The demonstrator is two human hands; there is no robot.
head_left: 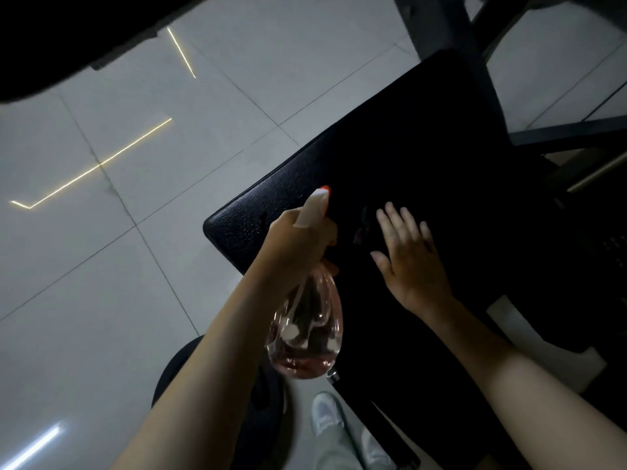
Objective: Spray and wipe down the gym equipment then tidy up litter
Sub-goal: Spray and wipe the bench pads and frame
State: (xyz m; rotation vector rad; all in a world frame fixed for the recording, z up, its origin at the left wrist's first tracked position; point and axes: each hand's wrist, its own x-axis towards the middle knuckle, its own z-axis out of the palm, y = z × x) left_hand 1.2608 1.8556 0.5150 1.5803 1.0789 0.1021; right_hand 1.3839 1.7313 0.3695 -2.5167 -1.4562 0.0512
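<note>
A black padded bench seat (424, 137) of a gym machine fills the middle and right of the view, with fine droplets on its near left corner. My left hand (298, 242) grips the neck of a clear spray bottle (305, 330) holding pink liquid; its white nozzle with an orange tip points at the pad. My right hand (407, 256) lies flat on the pad, fingers spread. A dark cloth seems to lie under its fingers, but the pad is too dark to be sure.
Grey metal frame bars (451, 45) of the machine rise at the upper right. Pale floor tiles (135, 164) spread to the left. A round black pad (176, 374) sits low by my left arm. My white shoes (325, 412) stand beneath the bench.
</note>
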